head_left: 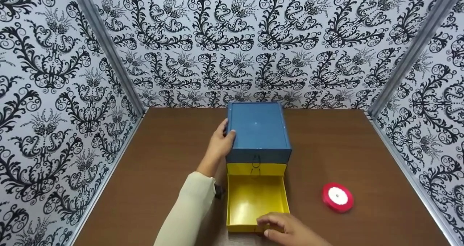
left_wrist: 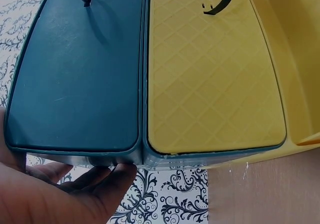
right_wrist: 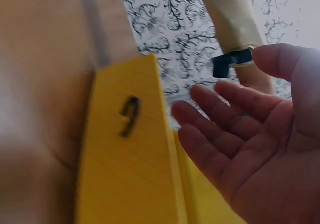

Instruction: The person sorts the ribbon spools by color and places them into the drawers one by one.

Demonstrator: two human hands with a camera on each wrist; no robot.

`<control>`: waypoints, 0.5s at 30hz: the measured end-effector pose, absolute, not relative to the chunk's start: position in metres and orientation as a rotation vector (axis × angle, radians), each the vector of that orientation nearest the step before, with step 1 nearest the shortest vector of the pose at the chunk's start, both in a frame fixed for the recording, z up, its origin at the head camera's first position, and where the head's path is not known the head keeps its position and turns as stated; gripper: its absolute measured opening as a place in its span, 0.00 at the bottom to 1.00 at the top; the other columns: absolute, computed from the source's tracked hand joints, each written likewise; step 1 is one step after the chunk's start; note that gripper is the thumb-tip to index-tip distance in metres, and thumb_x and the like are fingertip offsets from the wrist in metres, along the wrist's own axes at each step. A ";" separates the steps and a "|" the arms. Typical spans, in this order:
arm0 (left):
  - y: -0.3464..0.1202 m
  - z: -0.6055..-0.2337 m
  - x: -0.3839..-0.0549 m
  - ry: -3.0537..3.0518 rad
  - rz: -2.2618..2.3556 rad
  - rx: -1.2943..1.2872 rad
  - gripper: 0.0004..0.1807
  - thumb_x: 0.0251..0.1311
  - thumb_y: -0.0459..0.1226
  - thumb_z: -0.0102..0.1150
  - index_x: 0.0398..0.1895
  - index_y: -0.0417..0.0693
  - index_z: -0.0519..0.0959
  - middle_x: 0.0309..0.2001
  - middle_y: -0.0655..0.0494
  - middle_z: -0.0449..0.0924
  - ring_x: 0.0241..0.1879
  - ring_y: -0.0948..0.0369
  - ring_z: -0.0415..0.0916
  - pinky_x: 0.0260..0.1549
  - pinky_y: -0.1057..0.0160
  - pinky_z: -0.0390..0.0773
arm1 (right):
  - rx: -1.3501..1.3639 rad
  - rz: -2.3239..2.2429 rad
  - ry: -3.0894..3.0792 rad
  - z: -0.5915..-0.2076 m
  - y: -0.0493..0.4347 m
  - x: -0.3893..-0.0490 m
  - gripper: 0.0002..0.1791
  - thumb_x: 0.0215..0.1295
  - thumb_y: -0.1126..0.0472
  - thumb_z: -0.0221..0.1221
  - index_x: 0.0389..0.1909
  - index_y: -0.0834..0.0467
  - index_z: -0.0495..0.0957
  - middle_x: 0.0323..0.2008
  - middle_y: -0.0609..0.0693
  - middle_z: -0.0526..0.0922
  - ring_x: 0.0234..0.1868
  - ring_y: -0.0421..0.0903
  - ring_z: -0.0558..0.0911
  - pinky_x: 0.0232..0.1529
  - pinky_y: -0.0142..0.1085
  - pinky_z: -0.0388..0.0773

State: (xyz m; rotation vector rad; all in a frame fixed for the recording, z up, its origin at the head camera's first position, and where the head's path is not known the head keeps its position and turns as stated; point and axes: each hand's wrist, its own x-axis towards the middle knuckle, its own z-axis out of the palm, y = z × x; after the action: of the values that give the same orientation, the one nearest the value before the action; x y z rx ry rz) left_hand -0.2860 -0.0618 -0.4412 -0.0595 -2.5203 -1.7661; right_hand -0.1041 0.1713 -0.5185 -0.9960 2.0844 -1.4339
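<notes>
A drawer unit point(head_left: 259, 126) with a blue top stands on the brown table. Its top drawer front point(left_wrist: 75, 74) is blue, and the one below point(left_wrist: 215, 79) is yellow; both are closed and have black loop handles. The lowest yellow drawer point(head_left: 237, 202) is pulled out, with its bare floor showing. My left hand point(head_left: 221, 142) holds the unit's left side, thumb over the top edge and fingers along the side wall. My right hand point(head_left: 290, 229) hovers by the pulled-out drawer's front edge, fingers loosely bent and holding nothing. In the right wrist view, its palm faces the yellow drawer front point(right_wrist: 125, 159).
A red ribbon spool point(head_left: 338, 197) with a white centre lies on the table point(head_left: 174, 141) to the right of the drawer. Patterned black-and-white walls point(head_left: 232, 39) with grey metal posts enclose the table at the back and sides.
</notes>
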 end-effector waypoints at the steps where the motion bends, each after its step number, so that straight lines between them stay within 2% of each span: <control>1: -0.062 -0.441 -0.286 -2.524 -1.758 -0.059 0.30 0.64 0.41 0.49 0.70 0.52 0.57 0.64 0.43 0.63 0.62 0.51 0.61 0.58 0.53 0.62 | -1.085 -1.405 2.179 -0.515 0.171 -0.105 0.17 0.69 0.61 0.49 0.57 0.53 0.72 0.51 0.49 0.77 0.51 0.45 0.75 0.50 0.36 0.72; 3: -0.062 -0.442 -0.286 -2.521 -1.751 -0.060 0.30 0.64 0.41 0.49 0.70 0.51 0.57 0.63 0.43 0.63 0.61 0.51 0.62 0.58 0.53 0.62 | -1.230 -1.378 2.321 -0.510 0.172 -0.107 0.18 0.67 0.63 0.51 0.57 0.52 0.71 0.52 0.48 0.76 0.52 0.43 0.74 0.50 0.38 0.73; 9: -0.061 -0.438 -0.284 -2.521 -1.746 -0.065 0.30 0.65 0.40 0.49 0.70 0.51 0.57 0.64 0.45 0.63 0.62 0.52 0.61 0.58 0.53 0.62 | -1.550 -1.331 2.624 -0.498 0.173 -0.117 0.22 0.60 0.68 0.58 0.56 0.55 0.72 0.52 0.50 0.76 0.52 0.48 0.75 0.49 0.40 0.73; 15: -0.060 -0.437 -0.283 -2.519 -1.760 -0.050 0.30 0.65 0.40 0.49 0.70 0.51 0.56 0.64 0.45 0.62 0.62 0.53 0.60 0.58 0.54 0.61 | -1.554 -1.299 2.853 -0.487 0.184 -0.121 0.25 0.53 0.68 0.62 0.54 0.53 0.74 0.53 0.49 0.75 0.53 0.47 0.74 0.56 0.30 0.66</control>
State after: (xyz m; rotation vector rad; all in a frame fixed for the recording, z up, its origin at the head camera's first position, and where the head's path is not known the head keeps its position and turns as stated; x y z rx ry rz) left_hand -0.2828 -0.0597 -0.4371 -0.0496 -2.5189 -1.7602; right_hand -0.1213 0.1843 -0.4869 -1.5538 2.8528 -1.2995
